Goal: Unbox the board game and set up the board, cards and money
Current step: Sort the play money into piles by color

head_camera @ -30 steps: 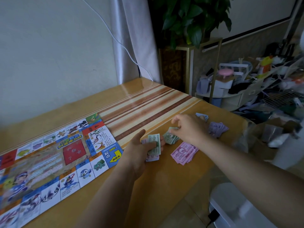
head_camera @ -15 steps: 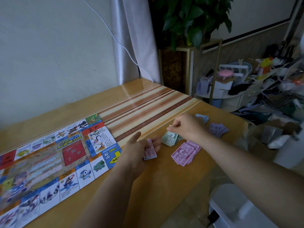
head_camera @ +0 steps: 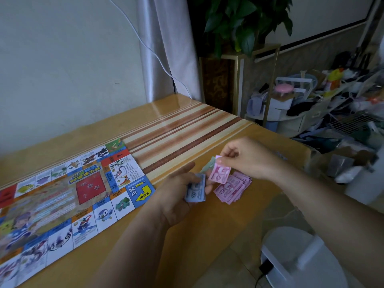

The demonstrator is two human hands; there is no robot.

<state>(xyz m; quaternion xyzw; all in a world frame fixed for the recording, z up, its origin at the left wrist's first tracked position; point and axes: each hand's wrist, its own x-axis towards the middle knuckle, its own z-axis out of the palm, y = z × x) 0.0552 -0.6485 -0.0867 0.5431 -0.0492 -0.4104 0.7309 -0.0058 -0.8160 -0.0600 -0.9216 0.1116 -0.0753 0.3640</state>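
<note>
The colourful game board [head_camera: 62,196] lies unfolded on the left of the wooden table [head_camera: 182,125]. My left hand [head_camera: 178,192] grips a small stack of play money with a blue note [head_camera: 196,191] on top, just right of the board's corner. My right hand [head_camera: 247,159] pinches a single pink note [head_camera: 220,173] above the table. Under it a pile of pink notes [head_camera: 232,189] lies fanned on the table. A green pile [head_camera: 207,166] peeks out behind the pink note, mostly hidden.
The table's right edge runs under my right forearm. Beyond it stand a white stool [head_camera: 301,256], a cluttered shelf of household items [head_camera: 332,104] and a potted plant on a gold stand [head_camera: 245,23]. A white cable [head_camera: 158,57] hangs down the wall.
My right hand laid the green note on the green pile, then took a pink note off my left hand's stack. A blue note now tops that stack.
</note>
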